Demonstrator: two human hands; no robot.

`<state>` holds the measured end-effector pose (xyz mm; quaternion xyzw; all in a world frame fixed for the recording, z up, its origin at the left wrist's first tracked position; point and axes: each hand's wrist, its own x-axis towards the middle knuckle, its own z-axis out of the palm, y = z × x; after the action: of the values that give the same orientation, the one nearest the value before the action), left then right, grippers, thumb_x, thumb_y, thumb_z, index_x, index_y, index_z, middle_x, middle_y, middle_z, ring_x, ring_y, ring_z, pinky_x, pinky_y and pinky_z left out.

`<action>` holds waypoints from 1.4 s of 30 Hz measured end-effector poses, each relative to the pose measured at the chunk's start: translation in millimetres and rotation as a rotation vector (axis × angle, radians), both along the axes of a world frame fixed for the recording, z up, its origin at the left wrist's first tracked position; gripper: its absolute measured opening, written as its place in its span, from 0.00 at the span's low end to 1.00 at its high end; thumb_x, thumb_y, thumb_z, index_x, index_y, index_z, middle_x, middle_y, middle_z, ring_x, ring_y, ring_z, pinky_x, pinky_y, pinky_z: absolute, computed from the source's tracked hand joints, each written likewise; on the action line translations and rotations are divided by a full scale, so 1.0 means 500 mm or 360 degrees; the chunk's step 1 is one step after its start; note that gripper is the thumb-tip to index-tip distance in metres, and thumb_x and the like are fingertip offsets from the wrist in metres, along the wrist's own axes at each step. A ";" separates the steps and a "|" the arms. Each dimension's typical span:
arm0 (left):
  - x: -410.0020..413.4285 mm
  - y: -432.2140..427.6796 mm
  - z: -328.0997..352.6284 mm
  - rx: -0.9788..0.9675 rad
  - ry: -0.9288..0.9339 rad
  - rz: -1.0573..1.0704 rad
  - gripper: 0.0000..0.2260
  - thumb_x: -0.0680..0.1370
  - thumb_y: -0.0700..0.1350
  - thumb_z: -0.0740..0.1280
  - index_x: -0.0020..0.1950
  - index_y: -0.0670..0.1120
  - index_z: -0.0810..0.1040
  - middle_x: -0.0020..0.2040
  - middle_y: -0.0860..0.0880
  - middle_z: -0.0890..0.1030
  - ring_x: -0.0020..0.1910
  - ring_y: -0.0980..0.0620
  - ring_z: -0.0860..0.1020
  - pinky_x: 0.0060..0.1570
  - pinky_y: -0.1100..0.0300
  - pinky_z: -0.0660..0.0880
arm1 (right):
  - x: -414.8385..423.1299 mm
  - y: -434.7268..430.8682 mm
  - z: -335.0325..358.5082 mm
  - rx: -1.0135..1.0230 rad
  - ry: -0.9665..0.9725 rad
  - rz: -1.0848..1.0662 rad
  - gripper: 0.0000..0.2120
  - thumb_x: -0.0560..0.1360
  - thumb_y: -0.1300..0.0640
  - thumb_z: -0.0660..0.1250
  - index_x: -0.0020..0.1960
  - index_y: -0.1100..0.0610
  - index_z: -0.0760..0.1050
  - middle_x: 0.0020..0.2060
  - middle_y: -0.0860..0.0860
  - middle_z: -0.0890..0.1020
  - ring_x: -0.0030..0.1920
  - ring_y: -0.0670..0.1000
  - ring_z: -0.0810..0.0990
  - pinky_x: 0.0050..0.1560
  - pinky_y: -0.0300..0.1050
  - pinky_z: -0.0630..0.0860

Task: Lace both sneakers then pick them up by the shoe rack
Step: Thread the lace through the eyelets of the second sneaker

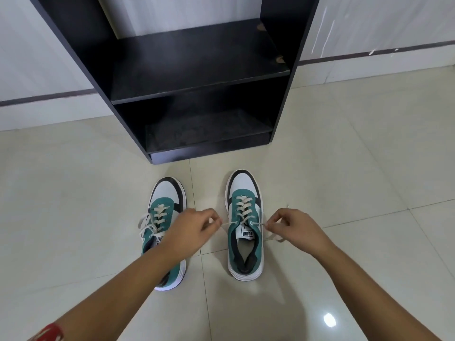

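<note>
Two green, white and black sneakers stand side by side on the tiled floor, toes toward the rack. The right sneaker point(243, 225) is laced up to its top eyelets with a cream lace. My left hand point(194, 230) pinches the left end of that lace, and my right hand point(293, 228) pinches the right end; both ends are pulled out sideways. The left sneaker point(163, 212) has its lace threaded and lying loose; my left forearm covers its heel.
A black shoe rack point(197, 92) with bare shelves stands just beyond the sneakers, against a pale wall. Cream floor tiles point(73, 217) spread to both sides of the shoes.
</note>
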<state>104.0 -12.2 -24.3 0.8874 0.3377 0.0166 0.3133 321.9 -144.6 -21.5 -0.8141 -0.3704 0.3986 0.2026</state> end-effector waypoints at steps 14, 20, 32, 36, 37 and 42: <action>0.057 -0.039 -0.006 0.0051 0.0042 0.0108 0.10 0.75 0.49 0.65 0.56 0.52 0.79 0.51 0.56 0.83 0.49 0.56 0.79 0.52 0.61 0.73 | -0.067 0.018 -0.004 0.0170 -0.0528 0.0298 0.08 0.73 0.47 0.64 0.47 0.48 0.79 0.46 0.44 0.84 0.48 0.47 0.81 0.46 0.44 0.75; 0.054 -0.032 -0.019 0.0243 -0.0084 0.0026 0.07 0.75 0.47 0.67 0.50 0.51 0.83 0.45 0.52 0.84 0.42 0.51 0.81 0.45 0.59 0.75 | -0.060 0.024 -0.009 0.0078 -0.0526 0.0256 0.09 0.74 0.51 0.62 0.51 0.52 0.76 0.47 0.49 0.83 0.48 0.52 0.80 0.42 0.44 0.73; 0.048 -0.020 -0.017 0.0352 -0.0028 0.0082 0.06 0.74 0.50 0.68 0.43 0.49 0.82 0.42 0.53 0.82 0.38 0.51 0.78 0.45 0.59 0.68 | -0.040 0.043 -0.025 -0.0022 0.0153 0.0013 0.13 0.76 0.54 0.60 0.36 0.58 0.72 0.32 0.54 0.74 0.35 0.53 0.72 0.39 0.47 0.69; 0.009 0.000 -0.040 0.0108 -0.0002 0.0301 0.06 0.74 0.49 0.68 0.37 0.51 0.78 0.37 0.57 0.77 0.37 0.56 0.75 0.48 0.55 0.71 | -0.022 0.019 -0.038 0.0089 0.0567 -0.0595 0.16 0.74 0.61 0.60 0.28 0.56 0.64 0.25 0.51 0.63 0.27 0.50 0.62 0.33 0.42 0.70; 0.002 0.002 -0.046 0.0048 0.0005 0.0344 0.07 0.74 0.49 0.68 0.35 0.53 0.76 0.36 0.57 0.77 0.36 0.57 0.74 0.50 0.52 0.71 | -0.022 0.014 -0.040 0.0093 0.0629 -0.0662 0.16 0.74 0.62 0.59 0.28 0.56 0.62 0.25 0.51 0.61 0.27 0.50 0.60 0.32 0.40 0.70; -0.014 0.006 -0.061 0.0052 0.0067 0.0366 0.10 0.74 0.49 0.67 0.34 0.54 0.72 0.37 0.57 0.77 0.36 0.57 0.72 0.61 0.49 0.64 | -0.022 -0.005 -0.054 0.0072 0.0822 -0.0789 0.17 0.75 0.64 0.59 0.28 0.56 0.64 0.24 0.50 0.61 0.26 0.49 0.59 0.32 0.42 0.68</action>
<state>97.0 -9.2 -55.0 0.8479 0.4435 0.0394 0.2878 311.0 -147.2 -48.5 -0.7469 -0.1070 0.5217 0.3981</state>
